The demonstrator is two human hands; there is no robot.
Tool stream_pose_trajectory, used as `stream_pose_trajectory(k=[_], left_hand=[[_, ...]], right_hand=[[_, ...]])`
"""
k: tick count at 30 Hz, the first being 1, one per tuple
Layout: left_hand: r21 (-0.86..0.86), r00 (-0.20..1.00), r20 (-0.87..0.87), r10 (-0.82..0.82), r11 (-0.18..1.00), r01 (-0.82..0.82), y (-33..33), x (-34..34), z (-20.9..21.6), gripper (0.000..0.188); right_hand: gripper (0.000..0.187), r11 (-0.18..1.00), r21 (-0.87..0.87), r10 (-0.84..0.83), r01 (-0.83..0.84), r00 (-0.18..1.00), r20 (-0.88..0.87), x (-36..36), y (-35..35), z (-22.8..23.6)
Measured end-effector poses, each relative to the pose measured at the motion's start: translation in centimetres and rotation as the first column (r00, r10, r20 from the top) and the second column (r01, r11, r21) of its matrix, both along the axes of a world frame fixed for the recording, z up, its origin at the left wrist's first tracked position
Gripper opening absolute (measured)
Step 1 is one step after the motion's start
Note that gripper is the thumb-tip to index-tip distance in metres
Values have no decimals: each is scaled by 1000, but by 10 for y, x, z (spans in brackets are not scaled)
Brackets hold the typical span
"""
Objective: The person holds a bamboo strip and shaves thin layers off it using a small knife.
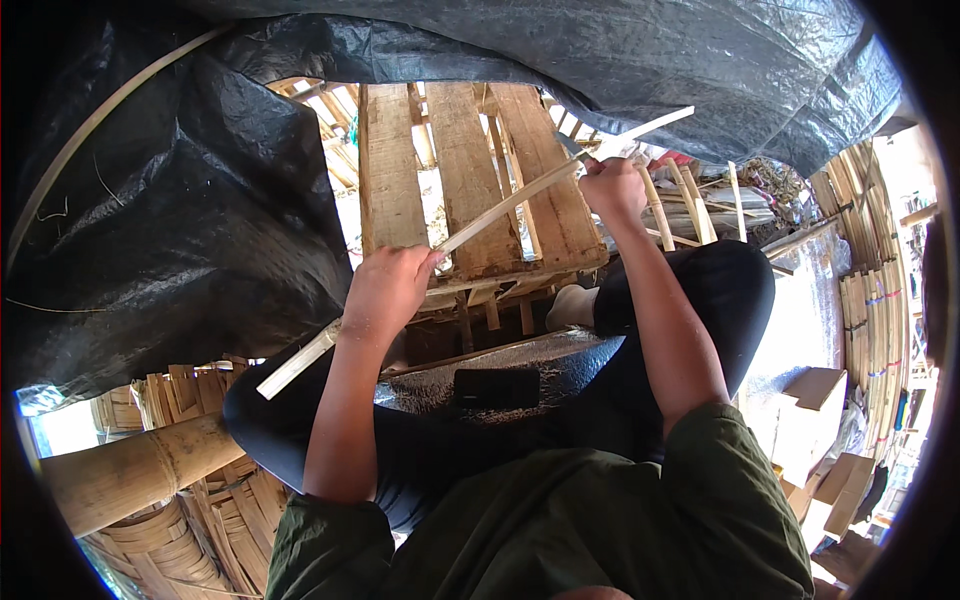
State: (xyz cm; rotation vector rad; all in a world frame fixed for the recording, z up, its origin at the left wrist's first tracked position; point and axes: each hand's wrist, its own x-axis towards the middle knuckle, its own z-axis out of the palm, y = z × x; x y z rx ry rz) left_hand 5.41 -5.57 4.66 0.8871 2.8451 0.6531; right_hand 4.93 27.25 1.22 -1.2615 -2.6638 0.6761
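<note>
A long pale bamboo strip (pixel 505 207) slants across in front of me, from low at the left to high at the right. My left hand (pixel 388 288) is closed around its lower part, and the near end sticks out past my wrist. Farther up, my right hand (pixel 613 190) makes a fist right against the strip. A small dark edge shows above that fist, where the strip changes angle; what the fingers hold is hidden. Beneath the strip stands a low bench of rough wooden planks (pixel 465 165) with gaps between them.
Black plastic sheeting (pixel 190 220) hangs at the left and across the far side. A dark rectangular object (pixel 497 388) lies between my crossed legs. A thick bamboo pole (pixel 140 472) is at lower left. Bundled bamboo strips (pixel 872 330) and cardboard boxes (pixel 812 415) stand at right.
</note>
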Motion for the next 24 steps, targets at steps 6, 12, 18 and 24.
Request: stream_pose_trajectory(k=[6,12,18,24], left_hand=[[-27,999,-22,44,999,-45,-4,-4,7,35],[-14,998,-64,7,1000,-8,-2,-6,15,36],[-24,999,31,42,999,-42,-13,-8,14,36],[6,998,38,59,998,-60,-18,-15,14,33]], right_hand=[[30,942,272,225,-196,971,-80,1,2,-13],[33,858,-502,-285,109,914,-288,-18,71,-64],[36,998,-7,-59,59,997,-45,0,19,-1],[26,985,173,11,14,990,-141,-2,18,0]])
